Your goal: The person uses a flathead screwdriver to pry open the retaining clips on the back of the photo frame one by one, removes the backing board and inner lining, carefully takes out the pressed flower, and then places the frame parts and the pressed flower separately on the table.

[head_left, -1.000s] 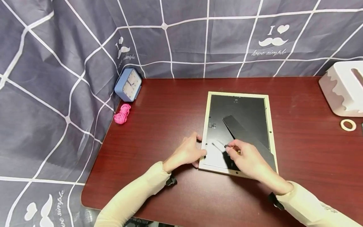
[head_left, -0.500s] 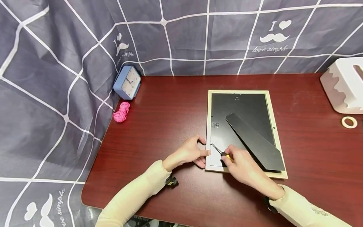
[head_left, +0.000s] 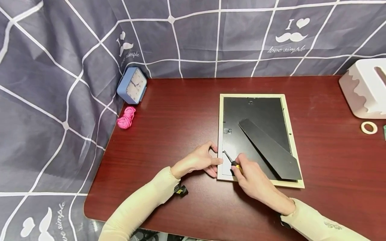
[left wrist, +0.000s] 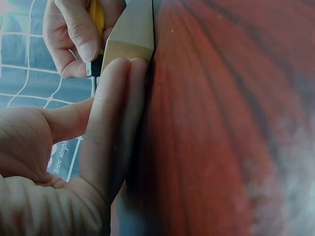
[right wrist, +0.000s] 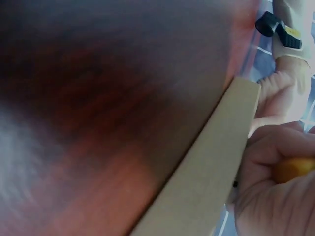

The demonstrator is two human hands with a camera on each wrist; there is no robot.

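Observation:
A picture frame (head_left: 221, 117) with a pale wooden rim lies face down on the table. Its black backing board (head_left: 259, 112) carries a black stand leg (head_left: 268, 150), slanting across to the lower right corner. My left hand (head_left: 199, 160) holds the frame's lower left edge, thumb on top of the rim and fingers along the outer side. In my right hand (head_left: 254, 179) is a screwdriver with a yellow and black handle (left wrist: 98, 19). The screwdriver's tip is at a small dark tab on the inner left edge, just above my left thumb. My right palm hides most of the handle.
A blue clock (head_left: 132, 85) and a skein of pink yarn (head_left: 126, 117) stand at the table's left edge. To the right are a white and pinkish box (head_left: 366, 88) and a roll of tape (head_left: 369, 128). A grey checked curtain (head_left: 196, 40) hangs behind.
The screwdriver's tip has come left and down to the tab on the rim's inner edge. My right hand moved left with it, off the stand leg. My left hand keeps its hold.

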